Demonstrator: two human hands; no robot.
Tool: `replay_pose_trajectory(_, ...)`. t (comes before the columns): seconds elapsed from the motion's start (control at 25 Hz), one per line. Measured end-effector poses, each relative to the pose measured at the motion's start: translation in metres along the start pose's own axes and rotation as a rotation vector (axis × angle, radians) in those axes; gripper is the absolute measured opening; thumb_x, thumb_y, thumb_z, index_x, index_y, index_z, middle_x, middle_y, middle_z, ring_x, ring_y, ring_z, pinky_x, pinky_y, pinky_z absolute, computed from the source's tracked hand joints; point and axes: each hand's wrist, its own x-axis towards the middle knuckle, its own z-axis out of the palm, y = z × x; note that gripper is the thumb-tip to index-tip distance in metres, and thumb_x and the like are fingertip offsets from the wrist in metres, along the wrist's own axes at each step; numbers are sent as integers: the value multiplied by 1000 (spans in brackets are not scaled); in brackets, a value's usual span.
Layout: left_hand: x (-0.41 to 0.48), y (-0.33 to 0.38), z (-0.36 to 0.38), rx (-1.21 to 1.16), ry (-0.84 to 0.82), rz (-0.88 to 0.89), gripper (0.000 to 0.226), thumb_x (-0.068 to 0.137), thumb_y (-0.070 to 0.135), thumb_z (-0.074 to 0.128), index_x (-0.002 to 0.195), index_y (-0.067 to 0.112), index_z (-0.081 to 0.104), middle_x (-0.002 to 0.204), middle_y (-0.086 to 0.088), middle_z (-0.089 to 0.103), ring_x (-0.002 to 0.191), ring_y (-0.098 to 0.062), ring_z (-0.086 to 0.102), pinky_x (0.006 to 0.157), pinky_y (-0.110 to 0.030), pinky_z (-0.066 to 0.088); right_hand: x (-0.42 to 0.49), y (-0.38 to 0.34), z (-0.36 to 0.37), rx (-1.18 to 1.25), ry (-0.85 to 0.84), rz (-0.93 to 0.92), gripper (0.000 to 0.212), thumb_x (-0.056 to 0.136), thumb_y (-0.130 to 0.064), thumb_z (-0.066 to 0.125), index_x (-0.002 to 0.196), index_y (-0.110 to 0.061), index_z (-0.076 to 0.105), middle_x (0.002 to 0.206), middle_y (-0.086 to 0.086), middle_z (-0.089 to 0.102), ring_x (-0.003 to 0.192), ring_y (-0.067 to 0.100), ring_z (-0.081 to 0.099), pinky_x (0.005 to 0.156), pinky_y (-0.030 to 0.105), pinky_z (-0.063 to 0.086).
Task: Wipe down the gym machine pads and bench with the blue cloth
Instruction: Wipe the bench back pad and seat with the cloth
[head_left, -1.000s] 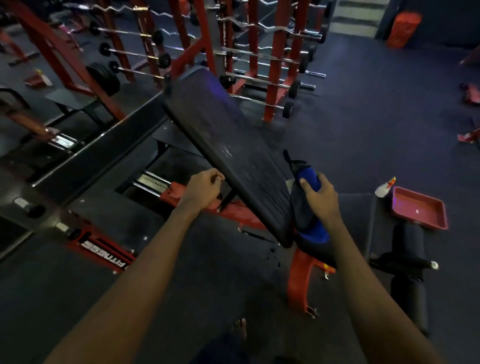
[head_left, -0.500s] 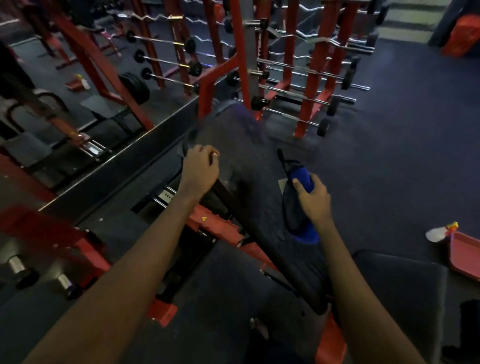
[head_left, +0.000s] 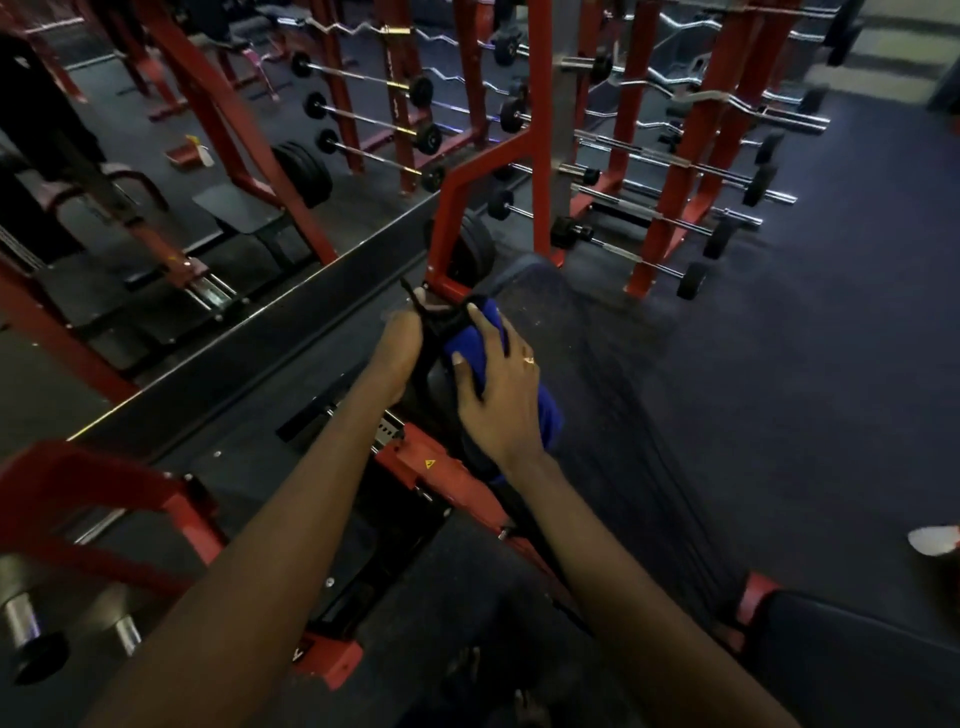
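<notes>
- Far left, bkgd: red rack uprights (head_left: 218, 119) w/ black weight plates (head_left: 304, 171) stacked at the base, on dark gym floor.
- Left of centre: left hand (head_left: 397, 353) at the left edge of the bench's back pad (head_left: 623, 395), near its top. The fingers look curled round that edge in a grip; the tips are hidden behind the pad.
- Centre: blue cloth (head_left: 548, 415), bunched into a wad, lies on the pad's upper left part, just beside the left hand.
- On top of it: right hand (head_left: 498, 389), fingers (head_left: 474, 322) spread and only lightly curved, pressing the cloth down onto the pad, not fisting it.
- Handling, my read: cloth is light, soft and limp, so it will slip out from under a loose palm. Best kept wadded, w/ palm flat and a fold tucked under the thumb.
- Pad looks stiff, vinyl-smooth and tilted. Prob. heavy and hinged, so hold its side edge to steady it, as the left hand does.
- Right, bkgd: red barbell rack (head_left: 675, 171) w/ chrome bars.
- Lower right: dark seat pad (head_left: 857, 654).
</notes>
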Motion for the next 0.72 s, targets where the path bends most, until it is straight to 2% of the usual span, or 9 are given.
replay_pose_trajectory(0.04, 2, 0, 2, -30, -36, -20, 44, 104, 36, 39, 91, 11, 72, 79, -5, 76, 78, -16, 72, 66, -20, 56, 3, -3, 6, -46, 39, 12, 55, 100, -36, 48, 153, -30, 33, 159, 3, 32, 145, 21, 29, 115, 42, 27)
replay_pose_trajectory(0.08, 11, -1, 4, -1, -57, -17, 43, 104, 36, 41, 87, 13, 73, 76, -3, 76, 79, -16, 72, 71, -22, 57, 8, -4, 10, -76, 78, 18, 55, 99, -36, 47, 153, -30, 34, 160, 2, 31, 146, 20, 28, 115, 42, 27)
replay_pose_trajectory(0.2, 37, -4, 1, 132, -138, 69, 42, 101, 43, 42, 92, 19, 76, 99, -7, 76, 102, -23, 70, 101, -40, 51, 50, 3, 14, -94, 189, 87, 52, 99, -37, 47, 148, -25, 40, 161, 4, 32, 148, 21, 29, 114, 44, 27)
replay_pose_trajectory(0.28, 52, -6, -1, 264, -189, 97, 46, 91, 56, 44, 99, 24, 76, 108, -4, 75, 108, -21, 68, 105, -43, 48, 93, 15, 7, -69, 248, 187, 53, 97, -39, 48, 145, -18, 45, 156, 8, 40, 143, 27, 39, 115, 48, 34)
replay_pose_trajectory(0.4, 46, -2, 0, 452, -237, 158, 51, 90, 60, 38, 116, 30, 70, 122, -4, 70, 117, -23, 62, 108, -46, 43, 128, 26, -5, -32, 246, 303, 54, 94, -49, 44, 137, -16, 50, 138, 4, 56, 118, 26, 60, 97, 48, 51)
replay_pose_trajectory(0.48, 41, -3, 0, 511, -233, 192, 48, 100, 55, 32, 127, 31, 64, 130, -6, 65, 123, -24, 57, 108, -43, 41, 118, 20, -6, -14, 273, 304, 45, 97, -48, 46, 131, -20, 53, 125, -1, 61, 105, 19, 63, 89, 46, 54)
replay_pose_trajectory(0.52, 42, -6, 1, 510, -226, 197, 47, 103, 52, 31, 131, 30, 61, 133, -7, 63, 126, -25, 55, 107, -40, 40, 103, 15, -5, -11, 277, 261, 42, 99, -46, 47, 132, -22, 52, 127, -2, 61, 108, 17, 62, 91, 43, 54)
replay_pose_trajectory(0.64, 37, -4, 3, 550, -230, 395, 37, 107, 32, 37, 136, 21, 58, 135, -9, 62, 128, -24, 53, 96, -22, 37, 42, 3, 3, 43, 227, 170, 48, 103, -41, 49, 148, -29, 39, 154, -7, 44, 139, 8, 43, 108, 23, 38)
replay_pose_trajectory(0.72, 36, 0, 3, 641, -288, 616, 40, 105, 16, 42, 143, 12, 51, 144, -10, 55, 136, -21, 47, 103, -11, 30, 12, 15, 9, 85, 247, 193, 50, 104, -37, 50, 151, -28, 37, 159, -8, 38, 146, 6, 34, 115, 24, 31)
